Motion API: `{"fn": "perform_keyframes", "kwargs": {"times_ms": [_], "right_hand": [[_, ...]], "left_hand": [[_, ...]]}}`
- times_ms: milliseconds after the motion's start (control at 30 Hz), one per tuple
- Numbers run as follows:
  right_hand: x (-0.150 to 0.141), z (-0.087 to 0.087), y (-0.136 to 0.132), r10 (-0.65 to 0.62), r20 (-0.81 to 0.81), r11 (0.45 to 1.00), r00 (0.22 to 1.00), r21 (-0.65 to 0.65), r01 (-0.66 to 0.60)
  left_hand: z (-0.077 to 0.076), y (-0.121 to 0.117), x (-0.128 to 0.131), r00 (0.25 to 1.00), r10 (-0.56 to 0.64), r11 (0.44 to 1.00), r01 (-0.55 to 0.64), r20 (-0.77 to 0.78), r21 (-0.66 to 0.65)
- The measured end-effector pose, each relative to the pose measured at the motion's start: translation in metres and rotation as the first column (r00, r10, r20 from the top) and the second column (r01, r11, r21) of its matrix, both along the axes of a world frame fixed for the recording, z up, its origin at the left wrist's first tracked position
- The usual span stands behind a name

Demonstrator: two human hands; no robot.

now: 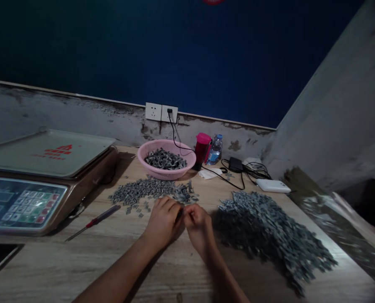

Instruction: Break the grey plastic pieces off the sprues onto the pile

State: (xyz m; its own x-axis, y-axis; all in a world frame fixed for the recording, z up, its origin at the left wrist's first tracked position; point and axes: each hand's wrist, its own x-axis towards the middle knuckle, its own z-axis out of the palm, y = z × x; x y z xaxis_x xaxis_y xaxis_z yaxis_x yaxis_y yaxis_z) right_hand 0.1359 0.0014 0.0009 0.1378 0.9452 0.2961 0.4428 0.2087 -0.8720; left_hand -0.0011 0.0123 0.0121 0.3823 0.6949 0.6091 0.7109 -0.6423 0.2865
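Observation:
My left hand (166, 219) and my right hand (196, 223) meet over the middle of the table, fingertips pinched together. A small dark piece shows between them; its kind is too small to make out. Just beyond my hands lies a spread of small grey square pieces (140, 189), with a little heap of longer grey pieces (185, 192) at its right end. To the right of my right hand is a large pile of grey, elongated parts (269, 227). Behind the spread stands a pink plastic basket (166, 171) holding many grey pieces.
A weighing scale (51, 168) takes up the left side. A red-handled screwdriver (94, 221) lies beside it. At the back are a pink-lidded cup (202, 147), a water bottle (215, 150), cables, a black adapter (236, 164) and a white power bank-like box (273, 185).

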Motion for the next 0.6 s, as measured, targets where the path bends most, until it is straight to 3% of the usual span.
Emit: {"fn": "perform_keyframes", "kwargs": {"times_ms": [133,233,267,333,400,433,533,600], "right_hand": [[-0.001,-0.002,0.002,0.013,-0.122,1.0,0.992,-0.011,-0.015],[0.002,-0.005,0.007,0.065,-0.316,0.996,0.946,-0.045,-0.083],[0.003,-0.006,0.009,0.092,-0.37,0.991,0.924,-0.053,-0.12],[0.006,-0.008,0.011,0.147,-0.407,0.981,0.902,-0.059,-0.186],[0.009,-0.008,0.012,0.19,-0.372,0.975,0.909,-0.035,-0.218],[0.01,-0.007,0.012,0.209,-0.347,0.973,0.914,-0.015,-0.229],[0.015,-0.004,0.01,0.261,-0.317,0.963,0.912,0.018,-0.269],[0.018,-0.001,0.01,0.274,-0.299,0.958,0.914,0.0,-0.287]], "left_hand": [[0.003,0.001,-0.001,0.99,-0.022,0.997,0.032,0.14,-0.066],[0.003,0.003,0.002,0.924,-0.019,0.956,0.128,0.383,-0.263],[0.003,0.003,0.003,0.867,0.012,0.915,0.191,0.497,-0.355],[0.003,0.003,0.007,0.692,0.14,0.773,0.37,0.708,-0.515],[0.002,0.003,0.009,0.496,0.312,0.614,0.546,0.81,-0.57],[0.002,0.004,0.009,0.421,0.373,0.561,0.608,0.827,-0.562],[0.002,0.005,0.007,0.314,0.418,0.507,0.698,0.853,-0.505],[0.002,0.008,0.004,0.34,0.379,0.513,0.697,0.861,-0.501]]}}
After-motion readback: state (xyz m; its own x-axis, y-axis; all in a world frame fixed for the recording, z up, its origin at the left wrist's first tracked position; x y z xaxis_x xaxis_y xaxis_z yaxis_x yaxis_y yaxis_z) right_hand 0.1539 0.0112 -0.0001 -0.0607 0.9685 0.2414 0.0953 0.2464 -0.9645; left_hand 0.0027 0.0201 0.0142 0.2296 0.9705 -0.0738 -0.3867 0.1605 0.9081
